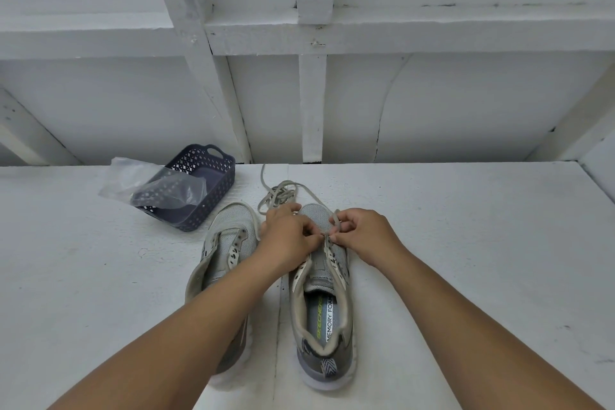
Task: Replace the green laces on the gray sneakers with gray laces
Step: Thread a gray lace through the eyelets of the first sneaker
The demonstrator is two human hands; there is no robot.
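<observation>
- Head view: left hand (289, 236) and right hand (361, 234) both pinch the lace (335, 222) at the right sneaker (324, 280).
- Feed the tip straight through; keep the lace flat.

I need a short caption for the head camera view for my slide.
Both hands, left hand and right hand, pinch a gray lace at the right sneaker.

Two sneakers (233, 276), one basket (199, 190), one bag (133, 183)

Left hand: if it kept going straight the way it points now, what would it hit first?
Likely the right hand. The left hand points right across the right sneaker, both pinching the gray lace there, fingertips almost touching. Depth unclear.
</observation>
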